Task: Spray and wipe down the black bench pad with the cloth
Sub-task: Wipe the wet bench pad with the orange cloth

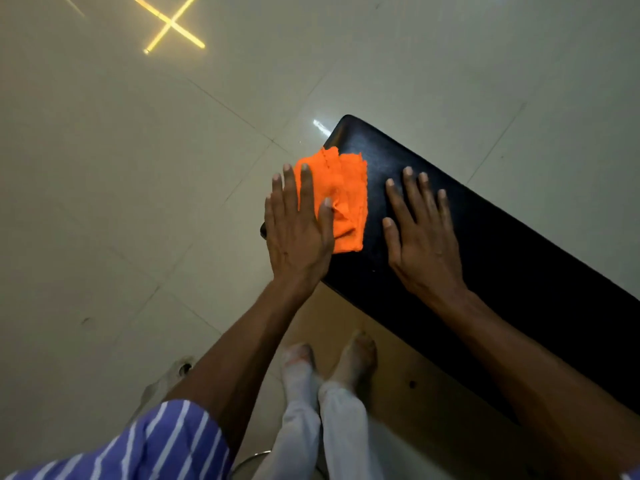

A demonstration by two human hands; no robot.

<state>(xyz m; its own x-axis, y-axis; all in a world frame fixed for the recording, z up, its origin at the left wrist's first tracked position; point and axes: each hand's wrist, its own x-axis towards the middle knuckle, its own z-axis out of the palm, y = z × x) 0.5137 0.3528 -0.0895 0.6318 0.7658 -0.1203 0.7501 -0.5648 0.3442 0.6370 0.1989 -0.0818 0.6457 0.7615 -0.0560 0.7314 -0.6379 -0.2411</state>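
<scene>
Orange cloth [341, 199] lies bunched at the left edge of your black bench pad [485, 254], near its far end. Your left hand [296, 233] presses flat on it, fingers spread; your right hand [420, 237] rests splayed on bare padding beside it.

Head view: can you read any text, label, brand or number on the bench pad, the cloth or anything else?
None. The black bench pad has no visible label or logo, the orange cloth is plain, and the striped sleeve carries no lettering. The yellow cross on the floor is a light reflection, not a sign.
</scene>
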